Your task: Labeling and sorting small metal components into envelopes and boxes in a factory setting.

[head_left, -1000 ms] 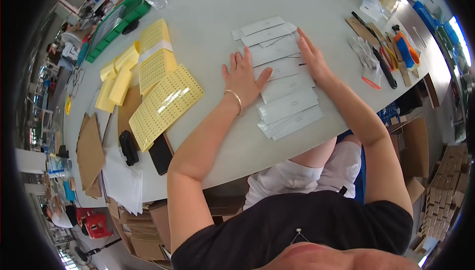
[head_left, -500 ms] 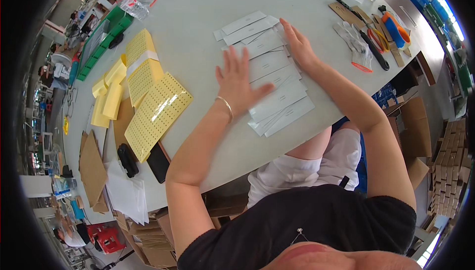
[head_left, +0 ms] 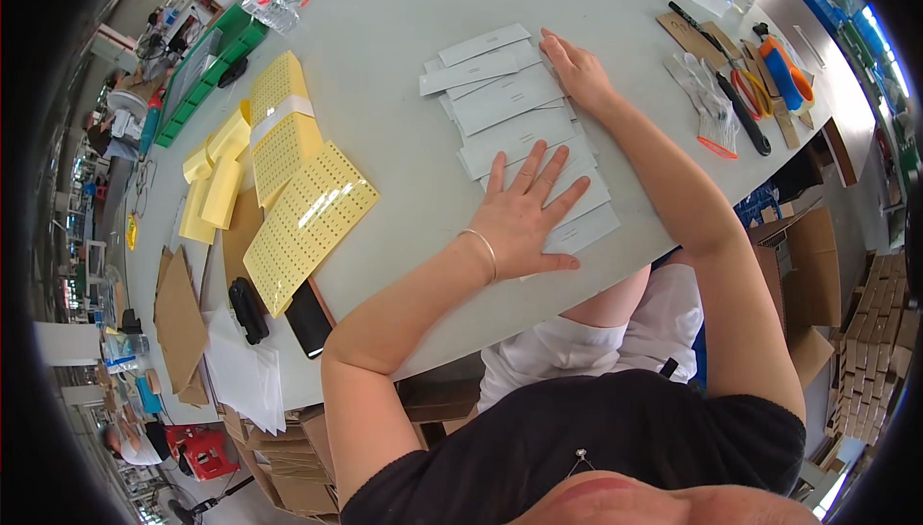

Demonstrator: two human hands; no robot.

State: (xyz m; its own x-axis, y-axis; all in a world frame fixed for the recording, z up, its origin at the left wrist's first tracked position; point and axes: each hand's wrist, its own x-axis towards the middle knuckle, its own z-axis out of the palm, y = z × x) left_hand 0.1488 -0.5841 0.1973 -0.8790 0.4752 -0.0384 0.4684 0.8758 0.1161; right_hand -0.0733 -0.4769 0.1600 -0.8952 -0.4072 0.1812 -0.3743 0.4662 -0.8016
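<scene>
Several flat whitish rectangular packets [head_left: 510, 102] lie overlapping in a slanting column on the table, each with small print; I cannot tell what they are made of. My left hand [head_left: 524, 217] is spread flat over the near packets, fingers apart, palm down. A bracelet circles that wrist. Along the far right edge of the column rests my right hand [head_left: 582, 73], its fingers stretched out and pointing away from me, thumb side toward the packets. Neither hand grips anything.
Yellow sticker sheets [head_left: 312, 222] and yellow rolled pieces [head_left: 221, 193] lie left, near a black stapler-like object [head_left: 247, 312], a phone [head_left: 310, 318] and white papers [head_left: 240, 371]. A green tray [head_left: 207, 73] and bottle [head_left: 269, 6] stand far left. Scissors [head_left: 755, 92] and an orange-blue tape dispenser [head_left: 788, 73] lie right.
My left hand has moved right and toward me, from beside the column onto its near packets. The far packets have shifted slightly out of line. My right hand stays at the right edge.
</scene>
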